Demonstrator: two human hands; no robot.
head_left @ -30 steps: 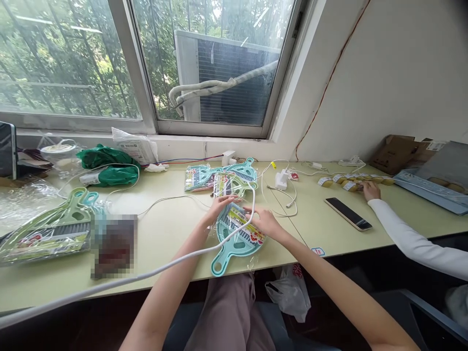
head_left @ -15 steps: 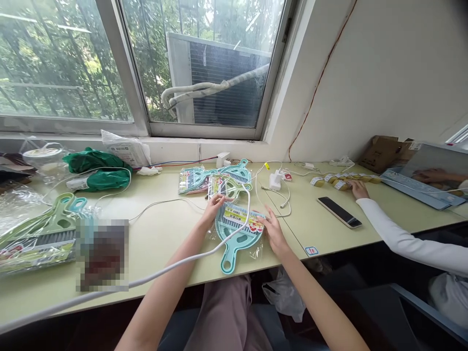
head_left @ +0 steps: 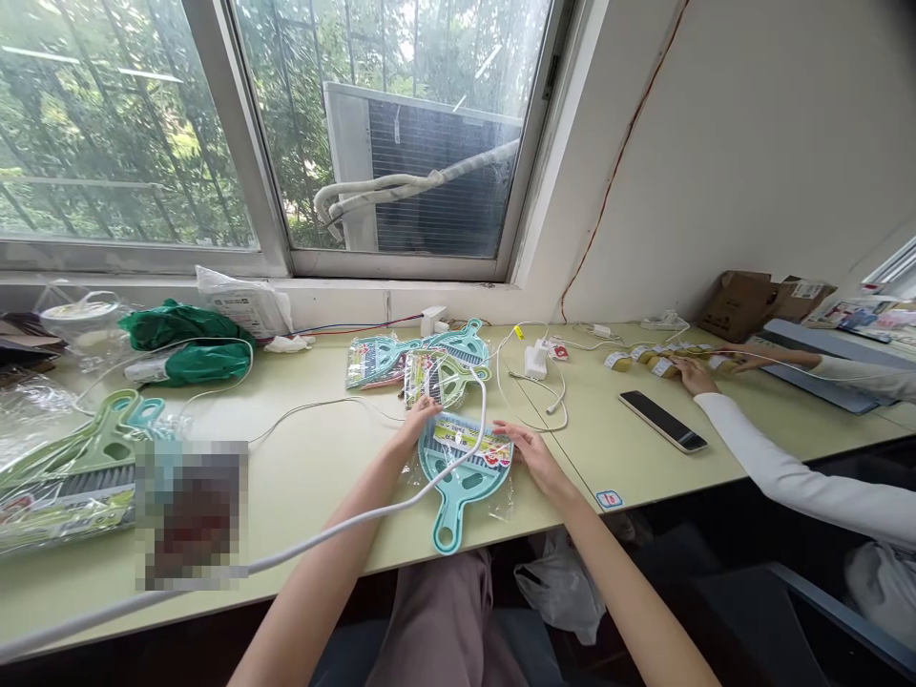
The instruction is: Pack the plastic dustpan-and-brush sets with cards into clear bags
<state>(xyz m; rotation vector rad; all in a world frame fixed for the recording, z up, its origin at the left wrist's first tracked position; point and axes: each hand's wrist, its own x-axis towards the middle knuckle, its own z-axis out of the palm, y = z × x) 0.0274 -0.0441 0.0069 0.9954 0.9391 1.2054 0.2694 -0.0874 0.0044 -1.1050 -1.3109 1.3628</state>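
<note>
A light-blue dustpan and brush set (head_left: 468, 482) in clear plastic wrap lies at the table's front edge, handle toward me. Its printed label is on the far side. My left hand (head_left: 413, 426) is closed at the upper left corner of the wrap, fingertips together. My right hand (head_left: 536, 458) rests at the right edge with its fingers stretched over the label's end. Just beyond my left hand, a green dustpan and brush set (head_left: 436, 377) lies partly over blue wrapped sets (head_left: 383, 358). A white cable (head_left: 401, 506) crosses in front of the set.
Green wrapped sets (head_left: 78, 468) lie at the left, near a green bag (head_left: 193, 343). A charger (head_left: 535, 361) with cables lies behind my right hand. Farther right are a phone (head_left: 662, 420), yellow rolls (head_left: 662, 363) and a co-worker's hands (head_left: 697, 377).
My right fingers have straightened from their bent hold at the wrap's edge. My left hand stays at its corner. At the right, the co-worker's lid or panel has been lowered, and a second hand reaches the rolls.
</note>
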